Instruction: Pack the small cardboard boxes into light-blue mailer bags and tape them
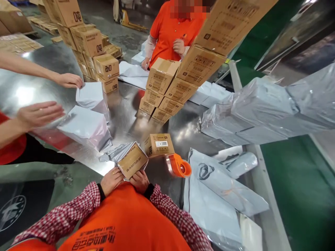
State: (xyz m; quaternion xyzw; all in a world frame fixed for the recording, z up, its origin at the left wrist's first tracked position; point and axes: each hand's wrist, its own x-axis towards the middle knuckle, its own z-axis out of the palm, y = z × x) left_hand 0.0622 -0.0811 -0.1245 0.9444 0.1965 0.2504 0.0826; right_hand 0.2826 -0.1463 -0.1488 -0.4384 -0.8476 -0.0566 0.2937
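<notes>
Close to my body, a small brown cardboard box (133,161) sits partly inside a white plastic mailing bag (115,150), its printed face showing at the bag's mouth. My left hand (113,180) is closed on the bag's edge at the box's near left corner. At the near right corner my right hand (139,180) grips the bag's edge, fingers curled and fingertips partly hidden. Just beyond stands another cardboard box (159,145) with a white barcode label. An orange tape dispenser (180,166) lies to its right.
Stacked cardboard boxes (167,94) rise from the metal table (125,115). Flat mailing bags (209,195) lie at right, below wrapped parcels (261,108). A co-worker's hands (39,114) are near white parcels (85,125) at left; another person (170,38) stands opposite.
</notes>
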